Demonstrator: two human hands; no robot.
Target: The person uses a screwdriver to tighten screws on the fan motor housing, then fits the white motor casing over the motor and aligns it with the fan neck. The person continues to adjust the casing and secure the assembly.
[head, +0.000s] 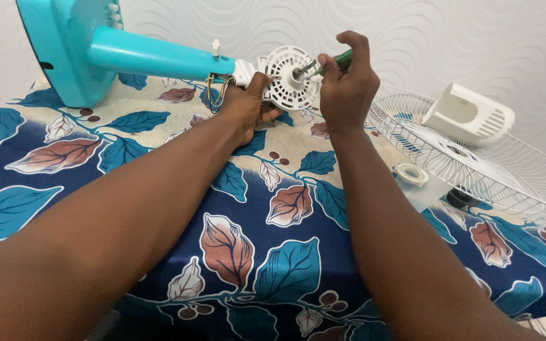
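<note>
Leaf-print cloth (273, 252) bears hands gripping fan motor (292, 79) and screwdriver (339, 61).

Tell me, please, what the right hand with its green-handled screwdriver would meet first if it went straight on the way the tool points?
Most likely the white motor housing: the right hand aims the screwdriver leftward at its centre, though depth is unclear.

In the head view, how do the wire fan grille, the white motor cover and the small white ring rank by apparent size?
1. Wire fan grille, clearly largest, partly cut off by the frame.
2. White motor cover.
3. Small white ring, smallest, though nearer the camera.
</note>
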